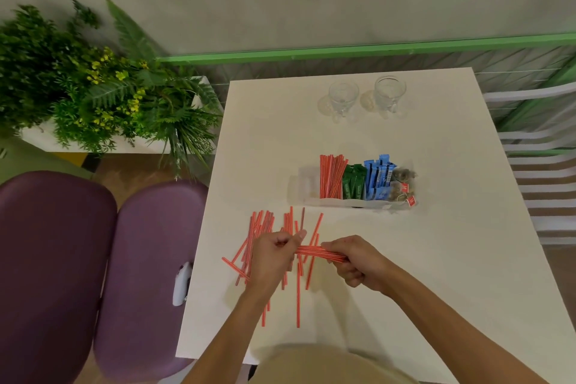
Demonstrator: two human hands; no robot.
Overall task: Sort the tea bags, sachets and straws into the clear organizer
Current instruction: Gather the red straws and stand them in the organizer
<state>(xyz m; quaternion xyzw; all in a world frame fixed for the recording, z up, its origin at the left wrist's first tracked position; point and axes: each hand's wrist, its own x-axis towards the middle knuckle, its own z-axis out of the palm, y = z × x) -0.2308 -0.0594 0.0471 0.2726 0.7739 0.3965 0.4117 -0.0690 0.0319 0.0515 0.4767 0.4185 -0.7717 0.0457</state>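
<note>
The organizer [307, 185] stands on the surface [436, 259], right of the frame's centre. In it, from left to right, are upright straws [332, 178], sachets [369, 181] and tea bags [403, 185]. Behind it, toward the top, two glasses [343, 97] stand side by side. Before it, lower and further left, loose straws [265, 227] lie scattered. Above these, the hands, left hand [274, 256] and right hand [355, 262], grip a bundle [311, 249] crosswise. Two chairs [149, 243] sit at the lower left, a plant [93, 87] at the upper left.
</note>
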